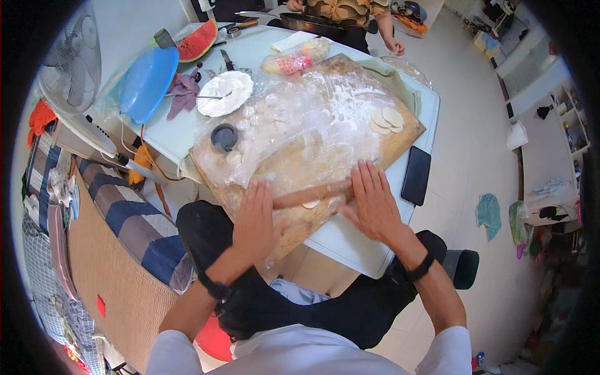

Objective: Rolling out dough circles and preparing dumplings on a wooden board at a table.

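A wooden rolling pin (317, 192) lies across the near part of a floured wooden board (405, 136). Flat against its left end is my left hand (255, 219), fingers stretched out and slightly blurred. My right hand (377, 203) rests on the other end, palm down with fingers extended. Beneath the pin's middle, a small pale dough round (310, 204) partly shows. Several thin dough rounds (389, 120) overlap at the board's right corner. Clear plastic film and white flour cover much of the board, and a dark round cup (224, 137) stands at its left.
A plate of flour (242, 87) with a utensil, a knife (227, 61), a blue basin (149, 84) and cut watermelon (198, 41) are beyond the board. A black phone (415, 176) lies at the table's right edge. Across the table, another person (347, 12) is beside a pan (309, 24).
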